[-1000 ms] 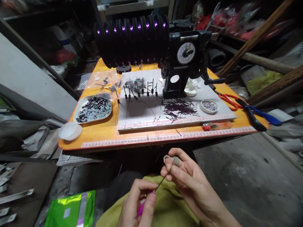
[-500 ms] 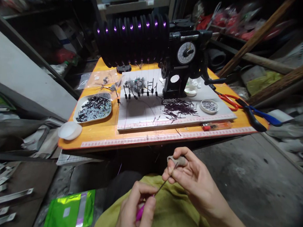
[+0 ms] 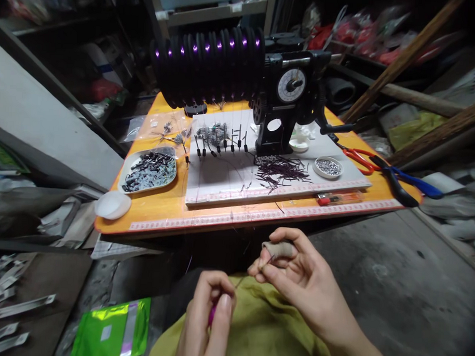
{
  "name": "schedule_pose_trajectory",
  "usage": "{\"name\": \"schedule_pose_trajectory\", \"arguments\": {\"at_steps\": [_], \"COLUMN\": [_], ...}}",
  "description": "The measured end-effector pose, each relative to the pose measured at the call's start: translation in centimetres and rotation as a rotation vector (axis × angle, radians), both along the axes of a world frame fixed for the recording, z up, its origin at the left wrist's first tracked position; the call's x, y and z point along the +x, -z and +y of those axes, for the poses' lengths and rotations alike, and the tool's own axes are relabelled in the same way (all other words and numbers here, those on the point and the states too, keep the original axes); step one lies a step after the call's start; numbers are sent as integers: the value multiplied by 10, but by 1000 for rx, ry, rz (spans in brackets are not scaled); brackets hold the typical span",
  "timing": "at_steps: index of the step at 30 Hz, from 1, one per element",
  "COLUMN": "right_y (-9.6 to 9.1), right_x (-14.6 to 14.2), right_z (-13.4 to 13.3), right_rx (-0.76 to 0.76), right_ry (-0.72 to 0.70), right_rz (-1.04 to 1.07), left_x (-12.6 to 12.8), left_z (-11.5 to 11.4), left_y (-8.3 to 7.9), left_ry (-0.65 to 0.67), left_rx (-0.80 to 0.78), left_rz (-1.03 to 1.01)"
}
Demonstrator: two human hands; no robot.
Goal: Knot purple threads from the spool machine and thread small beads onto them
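Left hand: my left hand [image 3: 207, 322] was closed on a pink-handled tool [image 3: 212, 314], thumb and fingers pinched round the handle, low over my lap.
Right hand: my right hand [image 3: 296, 281] pinched the far end of the thin dark needle [image 3: 253, 272] running up from that tool; the forefinger wore a grey wrapping [image 3: 278, 248].
Thing in hand: the needle spanned the short gap between both hands, above the yellow-green cloth [image 3: 263, 329]; whether any thread sat on it I could not tell.
Doing it well: I judged the work wanted the two pinches kept steady and in line, the handle turned by the fingers only, and the wrapped finger kept against the point.
Oval tray: beyond my left hand, on the orange table [image 3: 162, 209], an oval tray [image 3: 149, 171] held a heap of small dark and grey pieces.
Round tin: beyond my right hand, a small round tin [image 3: 328, 166] held tiny shiny bits.
White dish: a white dish [image 3: 112, 205] sat at the table edge, far left of my hands; nothing showed in it.
Board: straight ahead, a white board [image 3: 222, 180] carried a scatter of dark purple strands [image 3: 282, 172].
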State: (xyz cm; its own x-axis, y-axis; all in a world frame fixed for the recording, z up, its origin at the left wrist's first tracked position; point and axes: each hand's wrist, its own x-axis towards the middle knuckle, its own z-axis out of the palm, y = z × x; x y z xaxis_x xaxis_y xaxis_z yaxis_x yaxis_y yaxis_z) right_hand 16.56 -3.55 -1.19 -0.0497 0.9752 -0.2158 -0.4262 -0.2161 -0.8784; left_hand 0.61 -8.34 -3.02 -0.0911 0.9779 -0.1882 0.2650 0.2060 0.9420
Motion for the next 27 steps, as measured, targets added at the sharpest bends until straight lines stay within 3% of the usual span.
{"name": "schedule_pose_trajectory", "arguments": {"at_steps": [4,10,13,16,18,23,27], "right_y": [2,8,9,8,7,7,12], "right_x": [4,9,8,8,8,5,-1], "right_z": [-2,-7,-8,-9,-9,-5,-2], "right_rx": [75,391,485,571,643,763,817], "right_ry": [-29,-261,-257,-233,-177,-49,51], "right_rz": [-151,-736,-886,-930,-929,-865,-752], "left_x": [7,13,14,13,11,11,17], "left_z": [5,23,29,32,34,42,44], "left_y": [-6,-11,-10,-9,-10,-16,-16], "left_ry": [-88,-25,21,13,5,-105,-135], "left_rx": [28,234,344,323,232,-217,-407], "left_rz": [167,173,144,54,-131,-970,-1191]}}
